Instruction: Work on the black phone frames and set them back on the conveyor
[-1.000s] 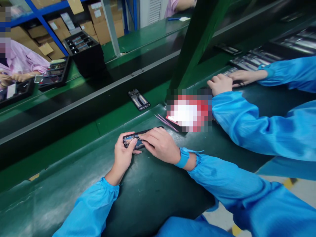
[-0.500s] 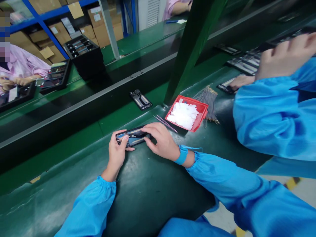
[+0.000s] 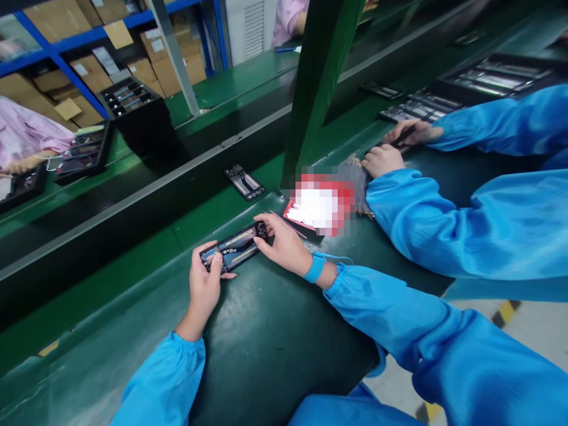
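Observation:
An opened smartphone (image 3: 237, 247) with its inner boards and a dark flex cable facing up is held between my two hands, just above the green bench top. My left hand (image 3: 205, 287) grips its left end, thumb lying across the upper face. At the opposite end, my right hand (image 3: 286, 245) pinches the phone's edge between thumb and fingers; a blue wrist strap is on that wrist. Thin tweezers (image 3: 298, 232) lie just beyond the right hand, beside a red tray (image 3: 290, 208) of white pieces, partly blurred out.
Another opened phone (image 3: 245, 181) lies on the lower green strip ahead. A bundle of thin grey cables (image 3: 364, 198) is right of the tray. A green post (image 3: 310, 89) rises behind it. At right, a co-worker's hands (image 3: 386, 158) work near trays of phones (image 3: 421, 105).
My right fingers have shifted to the phone's right end, uncovering more of its inside. The co-worker's raised hand on the right has come down near the cables.

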`<action>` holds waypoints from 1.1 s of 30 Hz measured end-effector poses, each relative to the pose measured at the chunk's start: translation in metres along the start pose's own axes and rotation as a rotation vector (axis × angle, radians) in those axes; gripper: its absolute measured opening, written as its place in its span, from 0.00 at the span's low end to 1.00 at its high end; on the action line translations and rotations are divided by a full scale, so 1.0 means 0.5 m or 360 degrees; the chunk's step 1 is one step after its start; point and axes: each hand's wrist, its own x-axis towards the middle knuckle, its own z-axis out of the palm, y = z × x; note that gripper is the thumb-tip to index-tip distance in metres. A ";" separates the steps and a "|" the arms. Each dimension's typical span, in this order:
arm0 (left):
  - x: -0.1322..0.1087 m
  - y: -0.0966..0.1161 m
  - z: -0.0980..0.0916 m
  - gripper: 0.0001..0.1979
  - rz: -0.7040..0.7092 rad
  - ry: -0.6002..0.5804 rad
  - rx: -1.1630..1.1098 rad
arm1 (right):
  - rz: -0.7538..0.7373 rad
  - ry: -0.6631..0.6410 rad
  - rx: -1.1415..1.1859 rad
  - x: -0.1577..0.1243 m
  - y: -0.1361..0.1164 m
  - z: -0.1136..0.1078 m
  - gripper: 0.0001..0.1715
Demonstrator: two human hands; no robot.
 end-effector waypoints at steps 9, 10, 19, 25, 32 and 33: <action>-0.045 -0.008 0.024 0.19 0.0275 0.0063 0.0413 | 0.0072 0.0028 -0.0013 -0.013 -0.032 0.008 0.33; -0.050 -0.007 0.028 0.19 0.0323 0.0087 0.0484 | 0.0076 0.0047 -0.0020 -0.014 -0.037 0.010 0.34; -0.077 -0.016 0.059 0.18 0.0486 0.0154 0.0725 | 0.0088 0.0059 0.0035 -0.028 -0.066 0.016 0.40; -0.071 -0.006 0.062 0.15 0.0755 0.0185 0.0842 | 0.0183 -0.0022 0.0097 -0.035 -0.066 0.015 0.37; -0.062 -0.007 0.055 0.14 0.0687 0.0194 0.0720 | 0.0208 -0.0008 0.0030 -0.043 -0.074 0.021 0.36; -0.060 -0.009 0.052 0.14 0.0614 0.0189 0.0659 | 0.0208 -0.0013 -0.0002 -0.044 -0.077 0.021 0.37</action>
